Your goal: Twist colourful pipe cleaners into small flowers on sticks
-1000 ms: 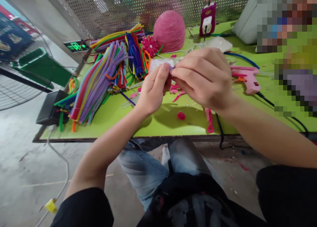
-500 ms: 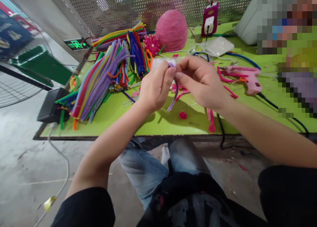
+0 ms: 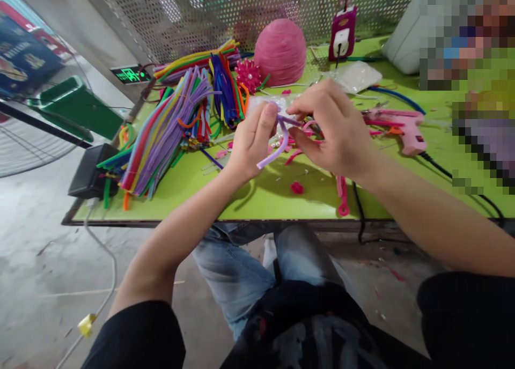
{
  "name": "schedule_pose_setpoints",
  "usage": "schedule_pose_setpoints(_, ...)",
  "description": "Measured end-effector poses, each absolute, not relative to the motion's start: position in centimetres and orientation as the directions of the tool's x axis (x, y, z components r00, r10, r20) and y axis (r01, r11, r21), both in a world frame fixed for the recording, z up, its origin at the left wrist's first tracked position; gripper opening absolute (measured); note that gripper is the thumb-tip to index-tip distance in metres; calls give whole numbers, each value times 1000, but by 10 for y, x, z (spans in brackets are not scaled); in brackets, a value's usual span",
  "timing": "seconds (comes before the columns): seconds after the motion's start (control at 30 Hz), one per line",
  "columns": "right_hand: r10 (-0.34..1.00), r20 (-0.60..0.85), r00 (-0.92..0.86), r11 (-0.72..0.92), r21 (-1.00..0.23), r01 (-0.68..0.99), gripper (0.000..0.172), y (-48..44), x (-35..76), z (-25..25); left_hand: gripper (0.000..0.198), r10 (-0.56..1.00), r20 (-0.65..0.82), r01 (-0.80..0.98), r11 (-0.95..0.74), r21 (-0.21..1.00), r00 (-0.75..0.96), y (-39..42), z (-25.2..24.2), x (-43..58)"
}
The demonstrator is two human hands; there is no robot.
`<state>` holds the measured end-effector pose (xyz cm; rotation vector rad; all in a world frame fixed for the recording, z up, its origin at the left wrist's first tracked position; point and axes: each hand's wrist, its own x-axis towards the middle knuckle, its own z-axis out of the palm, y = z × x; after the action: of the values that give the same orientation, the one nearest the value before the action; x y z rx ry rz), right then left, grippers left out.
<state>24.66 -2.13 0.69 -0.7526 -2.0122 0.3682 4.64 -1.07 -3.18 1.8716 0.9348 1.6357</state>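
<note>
A purple pipe cleaner [image 3: 277, 151] is pinched between the thumb and fingers of my left hand [image 3: 254, 135]. It is bent, with one piece curving down towards me and another reaching right. My right hand [image 3: 338, 130] is just right of it, thumb and forefinger apart around the end that points right, not closed on it. A small pink flower-like piece [image 3: 296, 187] lies on the green table [image 3: 257, 200] below my hands. Pink pipe cleaner pieces and small beads, partly hidden, lie behind and under my hands.
Bundles of coloured pipe cleaners [image 3: 161, 135] lie at the left, near a black box [image 3: 92, 170]. A pink ball [image 3: 280, 52] and a pink spiky flower [image 3: 247, 76] stand at the back. At the right lies a pink glue gun [image 3: 408, 130] with a black cable.
My right thumb and forefinger have opened and moved off the pipe cleaner. Its hanging end now swings further left, and another piece shows pointing right.
</note>
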Motion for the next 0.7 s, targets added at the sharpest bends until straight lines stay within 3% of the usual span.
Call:
schedule_pose_setpoints(0.1, 585, 663, -468, 792, -343, 505, 23, -23, 249, 8, 60, 753, 655, 92, -658, 747, 62, -10, -29, 50)
schedule_pose_setpoints(0.27, 643, 641, -419, 744, -394, 540, 29, -29, 243, 13, 65, 759, 642, 151, -651, 744, 107, -10, -30, 50)
schedule_pose_setpoints(0.47, 738, 609, -290, 668, -722, 180, 17, -33, 229, 7, 67, 720, 683, 361, -673, 645, 122, -20, -27, 42)
schedule_pose_setpoints(0.6, 861, 327, -390, 258, -941, -219, 32, -30, 219, 5, 68, 616, 771, 420, -750, 511, 161, -10, -26, 33)
schedule_pose_setpoints(0.7, 852, 192, -487, 46, -954, -296, 42, -28, 220, 9, 70, 588, 778, 384, -786, 484, 221, -1, -29, 27)
